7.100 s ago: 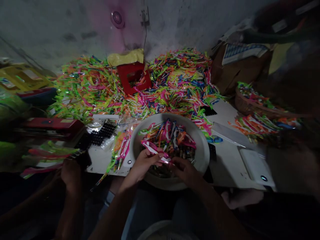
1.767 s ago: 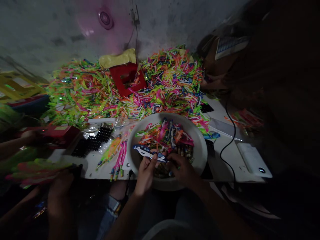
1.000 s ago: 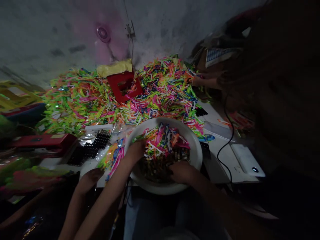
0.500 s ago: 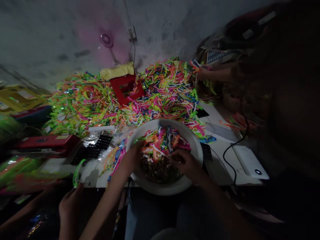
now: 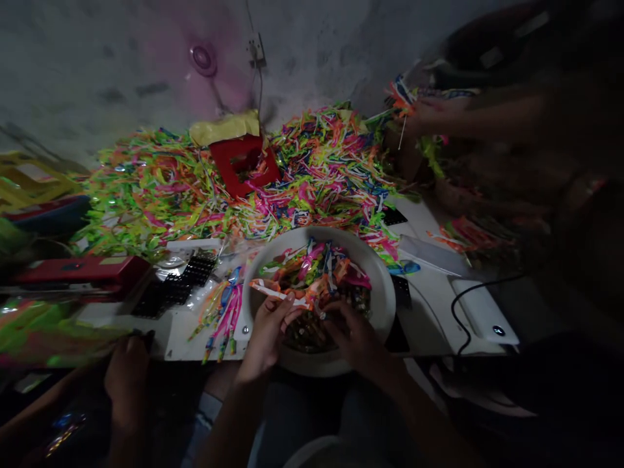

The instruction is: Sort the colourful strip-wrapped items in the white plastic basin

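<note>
A white round basin (image 5: 383, 260) stands at the table's front edge, with colourful strips and small dark pieces inside. Over its left part, my left hand (image 5: 270, 328) pinches an orange and white strip (image 5: 280, 292). My right hand (image 5: 351, 331) is over the basin's right part, its fingers bent at the strip's right end beside a small pale piece; what they grip is too dark to make out. Left of the basin, pink, blue and yellow strips (image 5: 229, 309) lie on the table.
Behind the basin is a big heap of colourful strips (image 5: 322, 175) with a red frame (image 5: 246, 162). A red box (image 5: 92, 276) and black trays (image 5: 188, 279) lie left. A white power bank (image 5: 487, 315) with a cable lies right. Other people's hands (image 5: 127, 367) are at both sides.
My left hand has come back from the basin's inside and now holds an orange and white strip. The co-worker's hand at the left no longer shows the green loop.
</note>
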Motion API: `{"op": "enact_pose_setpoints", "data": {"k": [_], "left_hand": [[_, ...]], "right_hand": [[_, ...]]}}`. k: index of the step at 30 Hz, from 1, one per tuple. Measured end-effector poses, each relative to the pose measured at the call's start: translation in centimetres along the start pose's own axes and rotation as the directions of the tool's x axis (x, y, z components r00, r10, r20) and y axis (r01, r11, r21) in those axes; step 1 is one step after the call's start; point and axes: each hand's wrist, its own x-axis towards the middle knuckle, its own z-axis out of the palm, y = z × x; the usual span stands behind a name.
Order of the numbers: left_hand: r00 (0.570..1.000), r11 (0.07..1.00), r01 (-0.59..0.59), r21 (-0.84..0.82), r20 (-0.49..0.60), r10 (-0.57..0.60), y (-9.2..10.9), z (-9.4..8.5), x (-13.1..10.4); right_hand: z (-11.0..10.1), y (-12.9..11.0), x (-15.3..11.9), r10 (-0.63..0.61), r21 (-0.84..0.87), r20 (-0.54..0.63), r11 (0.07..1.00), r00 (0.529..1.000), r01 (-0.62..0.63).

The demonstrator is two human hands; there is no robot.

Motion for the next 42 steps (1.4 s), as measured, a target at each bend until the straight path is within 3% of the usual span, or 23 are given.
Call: {"op": "enact_pose_setpoints", "data": {"k": [6, 17, 22, 27, 31, 37, 39, 40, 42], "left_hand": [[0.998, 0.991, 0.004, 0.134, 0.054, -0.011, -0.5, -0.3, 0.0], [0.999, 0.988, -0.008, 0.152, 0.053, 0.000, -0.5, -0.2, -0.2], [0.999, 0.988, 0.017, 0.154, 0.031, -0.022, -0.2, 0.2, -0.4], [1.000, 0.989, 0.003, 0.151, 0.014, -0.005, 0.0, 0.1, -0.6], [0.999, 0.990, -0.001, 0.144, 0.044, -0.005, 0.0, -0.3, -0.5], [0.999, 0.968, -0.023, 0.248, 0.048, 0.012, -1.0, 0.9, 0.0], [0.997, 0.917, -0.075, 0.393, 0.056, 0.058, 0.1, -0.7, -0.6], [0.995, 0.885, -0.100, 0.454, 0.050, 0.086, 1.2, -2.5, -1.0], [0.990, 0.815, -0.135, 0.563, 0.042, 0.134, 4.1, -8.2, -1.7]], "right_hand": [[0.1, 0.1, 0.2, -0.065, -0.066, -0.059, 0.996, 0.996, 0.061], [0.6, -0.1, -0.4, -0.067, -0.117, -0.142, 0.992, 0.988, 0.051], [0.9, 0.3, 0.0, -0.070, -0.196, -0.056, 0.979, 0.996, 0.058], [0.7, 0.2, -0.3, -0.106, -0.160, -0.143, 0.984, 0.984, 0.082], [0.5, -0.1, -0.6, -0.149, -0.154, -0.139, 0.980, 0.979, 0.128], [0.9, 0.3, -0.4, -0.054, -0.206, -0.147, 0.978, 0.988, 0.023], [1.0, 0.4, -0.4, -0.030, -0.193, -0.159, 0.981, 0.987, -0.001], [1.0, 0.4, -0.3, -0.024, -0.182, -0.160, 0.983, 0.987, -0.005], [1.0, 0.5, -0.4, -0.029, -0.168, -0.155, 0.986, 0.987, 0.002]]}}
